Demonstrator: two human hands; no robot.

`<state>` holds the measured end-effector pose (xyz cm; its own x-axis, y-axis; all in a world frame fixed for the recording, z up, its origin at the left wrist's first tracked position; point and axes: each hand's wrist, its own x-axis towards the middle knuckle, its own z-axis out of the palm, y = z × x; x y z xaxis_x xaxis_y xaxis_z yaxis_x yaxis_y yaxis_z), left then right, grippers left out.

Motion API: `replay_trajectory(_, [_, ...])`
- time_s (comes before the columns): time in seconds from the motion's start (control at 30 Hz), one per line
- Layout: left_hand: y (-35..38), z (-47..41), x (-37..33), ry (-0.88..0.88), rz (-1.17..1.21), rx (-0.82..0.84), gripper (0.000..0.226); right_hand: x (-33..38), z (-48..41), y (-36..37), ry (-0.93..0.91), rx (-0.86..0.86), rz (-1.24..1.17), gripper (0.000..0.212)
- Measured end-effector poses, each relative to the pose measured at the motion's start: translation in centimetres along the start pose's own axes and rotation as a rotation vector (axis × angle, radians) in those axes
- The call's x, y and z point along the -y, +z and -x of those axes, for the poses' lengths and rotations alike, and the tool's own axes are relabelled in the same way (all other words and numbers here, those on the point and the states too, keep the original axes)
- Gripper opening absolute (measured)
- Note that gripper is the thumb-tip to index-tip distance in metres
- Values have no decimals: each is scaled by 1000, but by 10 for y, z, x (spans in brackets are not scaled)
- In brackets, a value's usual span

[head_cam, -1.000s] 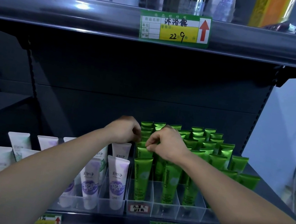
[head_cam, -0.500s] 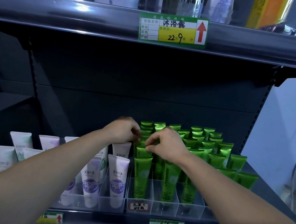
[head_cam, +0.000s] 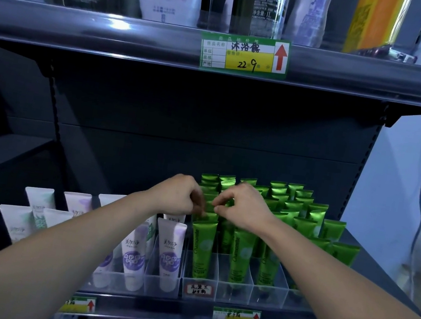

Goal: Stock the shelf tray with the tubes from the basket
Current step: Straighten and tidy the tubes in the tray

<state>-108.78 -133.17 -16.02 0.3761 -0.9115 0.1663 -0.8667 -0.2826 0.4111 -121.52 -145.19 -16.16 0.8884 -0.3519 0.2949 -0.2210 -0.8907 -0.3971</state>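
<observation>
A clear plastic shelf tray (head_cam: 238, 292) with dividers holds several rows of upright green tubes (head_cam: 302, 215). My left hand (head_cam: 176, 195) and my right hand (head_cam: 244, 206) meet over the tray's leftmost lane, fingers curled. Both pinch the crimped top of one green tube (head_cam: 210, 207) standing a few places back in that lane. The front tube of that lane (head_cam: 201, 249) stands free below them. The basket is out of view.
White and purple tubes (head_cam: 168, 252) fill a second clear tray on the left. An upper shelf (head_cam: 140, 38) with bottles and a price tag (head_cam: 244, 54) overhangs close above. Shelf lip with labels (head_cam: 235, 315) runs in front. A wall and cable are at right.
Both hands stay on the same tube top in the left lane; they have barely shifted. The view has tilted slightly upward.
</observation>
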Motion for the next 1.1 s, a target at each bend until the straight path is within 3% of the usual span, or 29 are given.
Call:
replay_trajectory(0.37, [-3,6,4,1,-85,-45,10,11,6,-4,-101,53,-54,12])
replay_trajectory(0.57, [3,5,5,12,-77,-79,9,8,11,-1,-170,91,70,8])
replay_trajectory(1.1, [3,2,7,0,-98,-58,10,0,13,7,-124,43,36,18])
